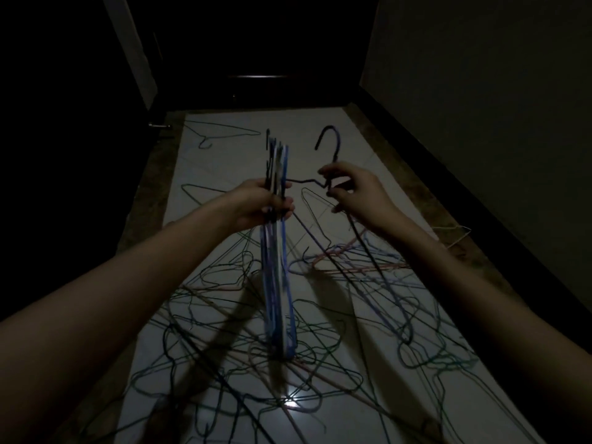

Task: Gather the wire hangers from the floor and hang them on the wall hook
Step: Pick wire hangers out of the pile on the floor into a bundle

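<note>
While a good bundle (277, 251) of hangers is already gathered, we judge the task well short of half done: a large tangle (224, 331) of wire hangers still covers the pale floor (320, 123) beneath us, a few strays lie further off toward the dark door (256, 43), and nothing has gone to a wall hook, which we cannot find anywhere in the head view. Our left hand (266, 205) has its fingers curled tight round the bundle just below the hook ends, holding it upright with the bottom bars hanging close over the tangle; whether they touch it we cannot tell in this dim light. Our right hand (355, 197) pinches one dark hanger (330, 145) at its neck between thumb and fingertips, the other fingers loosely bent, its hook standing up above the hand and one shoulder reaching across to the bundle. We read this as adding that hanger to the bundle. Its lower part trails down into the tangle, so it may snag on its neighbours.
</note>
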Available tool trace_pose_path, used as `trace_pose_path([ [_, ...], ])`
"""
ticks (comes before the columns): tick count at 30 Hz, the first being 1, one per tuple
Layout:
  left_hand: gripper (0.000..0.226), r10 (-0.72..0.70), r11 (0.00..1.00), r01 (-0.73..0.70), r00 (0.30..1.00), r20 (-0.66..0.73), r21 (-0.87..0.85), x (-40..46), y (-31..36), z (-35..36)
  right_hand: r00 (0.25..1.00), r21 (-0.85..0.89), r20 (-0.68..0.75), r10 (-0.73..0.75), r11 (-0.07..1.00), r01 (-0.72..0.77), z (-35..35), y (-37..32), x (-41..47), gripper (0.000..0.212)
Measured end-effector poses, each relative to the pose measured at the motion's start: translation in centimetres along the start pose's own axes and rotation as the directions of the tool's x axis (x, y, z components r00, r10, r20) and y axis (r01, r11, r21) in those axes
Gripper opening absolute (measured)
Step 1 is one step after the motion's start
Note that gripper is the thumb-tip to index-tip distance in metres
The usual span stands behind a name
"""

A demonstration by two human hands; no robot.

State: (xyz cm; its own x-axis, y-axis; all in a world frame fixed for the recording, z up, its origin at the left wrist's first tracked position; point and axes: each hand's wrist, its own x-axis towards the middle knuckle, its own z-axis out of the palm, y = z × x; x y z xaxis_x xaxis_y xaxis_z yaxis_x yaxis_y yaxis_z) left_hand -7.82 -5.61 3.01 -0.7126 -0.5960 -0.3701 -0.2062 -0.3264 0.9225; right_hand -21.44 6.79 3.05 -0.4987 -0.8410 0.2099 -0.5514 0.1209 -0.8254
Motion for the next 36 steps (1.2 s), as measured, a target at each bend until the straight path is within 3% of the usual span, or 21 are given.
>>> trace_pose_path([
  [7, 0.041, 0.007, 0.999, -0.006, 1.0, 0.025, -0.042, -0.3, 0.0, 1.0, 0.996, 0.036, 0.086, -0.002, 0.999, -0.001, 3.1, -1.4, 0.3, 0.044],
  [13, 0.05, 0.031, 0.999, -0.03, 0.999, -0.025, 0.021, 0.4, -0.9, 0.6, 0.986, 0.254, 0.169, 0.018, 0.965, -0.062, 3.2, -1.1, -0.6, 0.036],
  [17, 0.037, 0.041, 0.999, -0.041, 0.999, -0.034, 0.018, 0.7, -1.3, 1.1, 0.993, 0.201, 0.096, 0.063, 0.976, -0.081, 1.9, 1.2, -1.1, 0.037],
  [20, 0.022, 0.024, 1.0, -0.024, 1.0, 0.002, -0.001, 0.7, -1.6, 1.5, 0.983, 0.164, 0.051, 0.175, 0.97, -0.181, 0.8, 5.6, -3.2, 0.034],
  [28, 0.023, 0.006, 1.0, -0.006, 0.998, 0.07, -0.001, 2.3, -2.7, 2.8, 0.914, -0.012, -0.054, 0.402, 0.915, -0.403, -1.2, 16.7, -11.9, 0.023],
  [36, 0.021, -0.065, 0.998, 0.063, 0.991, 0.115, 0.021, 3.7, -4.5, 6.2, 0.822, -0.071, -0.131, 0.555, 0.821, -0.566, -3.9, 21.0, -17.7, 0.02],
])
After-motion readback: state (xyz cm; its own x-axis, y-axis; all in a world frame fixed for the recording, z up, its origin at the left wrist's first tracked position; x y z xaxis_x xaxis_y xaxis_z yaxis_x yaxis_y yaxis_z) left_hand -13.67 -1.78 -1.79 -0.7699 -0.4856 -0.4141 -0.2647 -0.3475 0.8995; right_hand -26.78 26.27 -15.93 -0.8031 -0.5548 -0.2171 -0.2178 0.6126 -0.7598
